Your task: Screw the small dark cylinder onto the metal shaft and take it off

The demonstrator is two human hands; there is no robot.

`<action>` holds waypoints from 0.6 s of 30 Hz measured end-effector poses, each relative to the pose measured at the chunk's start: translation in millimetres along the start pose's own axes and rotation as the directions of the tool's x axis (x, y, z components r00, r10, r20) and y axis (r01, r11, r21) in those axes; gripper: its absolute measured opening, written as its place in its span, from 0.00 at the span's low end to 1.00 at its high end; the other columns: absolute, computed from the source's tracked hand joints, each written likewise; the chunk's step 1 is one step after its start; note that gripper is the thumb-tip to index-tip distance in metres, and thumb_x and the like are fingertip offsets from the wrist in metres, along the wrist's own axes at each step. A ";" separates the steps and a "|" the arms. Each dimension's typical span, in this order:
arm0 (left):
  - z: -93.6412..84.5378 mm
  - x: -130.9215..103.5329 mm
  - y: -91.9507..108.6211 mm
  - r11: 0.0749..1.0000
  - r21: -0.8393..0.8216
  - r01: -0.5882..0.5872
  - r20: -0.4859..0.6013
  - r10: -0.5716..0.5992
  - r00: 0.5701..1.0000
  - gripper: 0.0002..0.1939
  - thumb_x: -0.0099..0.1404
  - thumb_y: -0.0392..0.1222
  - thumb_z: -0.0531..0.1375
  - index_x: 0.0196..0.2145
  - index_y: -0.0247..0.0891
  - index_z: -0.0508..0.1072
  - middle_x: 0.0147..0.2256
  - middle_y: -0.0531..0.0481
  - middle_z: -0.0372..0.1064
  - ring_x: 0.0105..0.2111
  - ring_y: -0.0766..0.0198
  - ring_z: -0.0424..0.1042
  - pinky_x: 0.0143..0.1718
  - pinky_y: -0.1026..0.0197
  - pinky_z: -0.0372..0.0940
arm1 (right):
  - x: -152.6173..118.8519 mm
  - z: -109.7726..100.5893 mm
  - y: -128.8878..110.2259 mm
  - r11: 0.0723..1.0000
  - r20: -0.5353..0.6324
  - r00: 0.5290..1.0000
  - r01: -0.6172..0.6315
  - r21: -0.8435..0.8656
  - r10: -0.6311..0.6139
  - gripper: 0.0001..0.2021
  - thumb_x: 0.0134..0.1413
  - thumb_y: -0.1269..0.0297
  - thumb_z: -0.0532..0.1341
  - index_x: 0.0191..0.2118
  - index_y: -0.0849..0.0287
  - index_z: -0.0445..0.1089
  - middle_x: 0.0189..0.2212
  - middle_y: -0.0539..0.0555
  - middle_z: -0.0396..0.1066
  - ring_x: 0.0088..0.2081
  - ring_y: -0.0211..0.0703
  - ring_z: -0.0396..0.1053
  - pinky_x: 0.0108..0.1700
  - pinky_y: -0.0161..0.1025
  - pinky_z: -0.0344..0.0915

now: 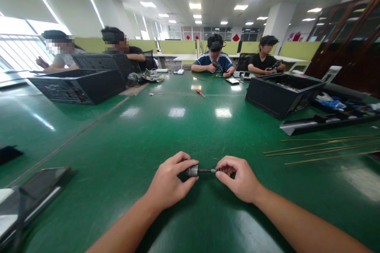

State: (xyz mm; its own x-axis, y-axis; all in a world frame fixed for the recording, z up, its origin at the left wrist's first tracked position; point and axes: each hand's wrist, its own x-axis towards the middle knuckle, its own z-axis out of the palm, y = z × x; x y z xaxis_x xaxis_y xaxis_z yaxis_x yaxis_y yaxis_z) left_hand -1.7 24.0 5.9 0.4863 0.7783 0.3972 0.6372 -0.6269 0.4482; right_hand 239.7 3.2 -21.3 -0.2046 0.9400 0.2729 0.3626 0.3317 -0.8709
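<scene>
A short grey metal cylinder [192, 171] with a thin dark shaft [207, 170], resembling a small motor rotor, lies level just above or on the green table in front of me. My left hand [175, 178] is closed around the cylinder, thumb below and fingers above. At the shaft's far right end, my right hand [237, 176] pinches a small dark piece between thumb and curled fingers. The fingers hide most of that piece, so its kind cannot be made out. Between the two hands the bare shaft shows.
An orange screwdriver [200, 93] lies farther up the green table [154, 126]. Black computer cases [264, 97] stand left and right. Thin brass-coloured rods [320, 150] and a dark metal rail [326, 122] lie at right, a flat framed panel [38, 189] at left. Several people sit opposite.
</scene>
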 end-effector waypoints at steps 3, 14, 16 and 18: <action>-1.1 0.9 -1.7 0.998 0.044 0.054 0.029 -0.055 0.998 0.13 0.60 0.41 0.63 0.44 0.45 0.77 0.42 0.48 0.73 0.41 0.59 0.74 0.46 0.57 0.68 | -0.9 0.2 0.4 1.000 -0.003 1.000 0.004 0.012 -0.004 0.04 0.52 0.66 0.63 0.31 0.61 0.74 0.27 0.52 0.70 0.25 0.36 0.65 0.28 0.33 0.61; -25.1 11.3 -21.9 0.913 -0.054 0.405 -0.071 -0.408 0.910 0.20 0.66 0.58 0.52 0.45 0.39 0.65 0.47 0.40 0.75 0.48 0.51 0.75 0.52 0.50 0.66 | -2.0 0.8 -0.6 0.998 0.028 0.998 0.060 0.003 -0.060 0.03 0.52 0.67 0.63 0.31 0.60 0.74 0.26 0.52 0.71 0.27 0.38 0.67 0.30 0.33 0.64; -39.3 8.2 -32.8 0.913 0.012 0.408 -0.129 -0.404 0.906 0.23 0.64 0.60 0.53 0.45 0.39 0.67 0.47 0.41 0.75 0.47 0.51 0.74 0.52 0.50 0.66 | -2.8 0.9 -1.5 0.998 0.024 0.997 0.067 0.003 -0.067 0.03 0.52 0.68 0.63 0.31 0.60 0.74 0.26 0.52 0.71 0.27 0.37 0.67 0.31 0.33 0.64; -57.7 -0.2 -45.3 0.897 0.089 0.433 -0.192 -0.411 0.891 0.25 0.61 0.62 0.56 0.44 0.39 0.70 0.44 0.42 0.76 0.45 0.51 0.75 0.51 0.49 0.67 | -3.2 1.5 -1.9 0.997 0.021 0.997 0.072 0.006 -0.072 0.02 0.51 0.68 0.64 0.31 0.60 0.74 0.26 0.51 0.71 0.27 0.37 0.68 0.31 0.33 0.64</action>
State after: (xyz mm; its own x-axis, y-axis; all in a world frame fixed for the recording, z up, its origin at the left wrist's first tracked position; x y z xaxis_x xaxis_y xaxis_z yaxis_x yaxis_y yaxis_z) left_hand -65.1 50.2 31.7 0.0562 0.9446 0.3234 0.8356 -0.2218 0.5026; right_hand 238.4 -0.6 -21.1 -0.2492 0.9117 0.3266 0.3411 0.3982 -0.8515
